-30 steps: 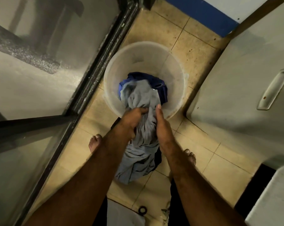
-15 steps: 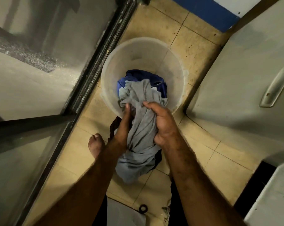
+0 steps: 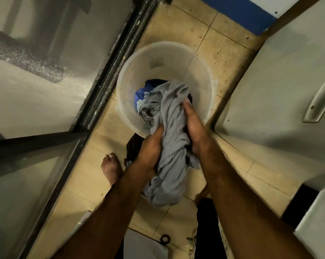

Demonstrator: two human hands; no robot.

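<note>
A bunched grey garment (image 3: 169, 146) hangs between a person's two hands above a translucent bucket (image 3: 200, 71) on the tiled floor (image 3: 223, 53). Its upper end lies inside on a blue cloth (image 3: 144, 90); the rest trails outside, over the near rim. By the look of it, the loading is roughly half done. The left hand (image 3: 150, 148) clenches the fabric at mid-length. The right hand (image 3: 195, 131) grasps its far side, fingertips reaching into the bucket. Both forearms stretch down and forward, a bare foot (image 3: 111, 167) beside them.
</note>
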